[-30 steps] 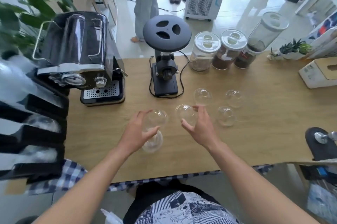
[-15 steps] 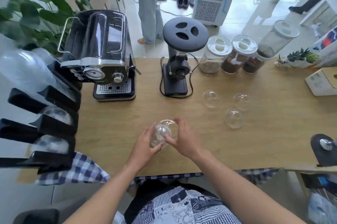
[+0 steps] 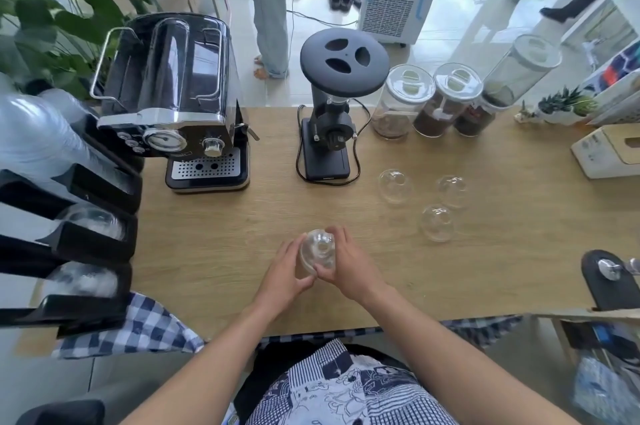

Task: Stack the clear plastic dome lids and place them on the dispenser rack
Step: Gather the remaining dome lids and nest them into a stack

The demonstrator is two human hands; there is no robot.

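A small stack of clear dome lids [image 3: 318,252] is held just above the wooden table [image 3: 214,251], near its front edge. My left hand [image 3: 282,277] cups the stack from the left and my right hand [image 3: 349,268] grips it from the right. Three more clear dome lids lie loose on the table to the right: one [image 3: 395,185], another [image 3: 452,190] and a third [image 3: 438,222]. The black dispenser rack [image 3: 69,244] stands at the left edge, with clear lids and cups in its slots.
A black espresso machine [image 3: 173,95] and a black grinder [image 3: 332,113] stand at the back of the table. Three lidded jars [image 3: 446,99] sit behind the loose lids. A white box [image 3: 609,154] is at far right. A person stands beyond the table.
My hands came together and pressed the lids they held into one stack, drawing it closer to the front edge. The view shifted slightly left.
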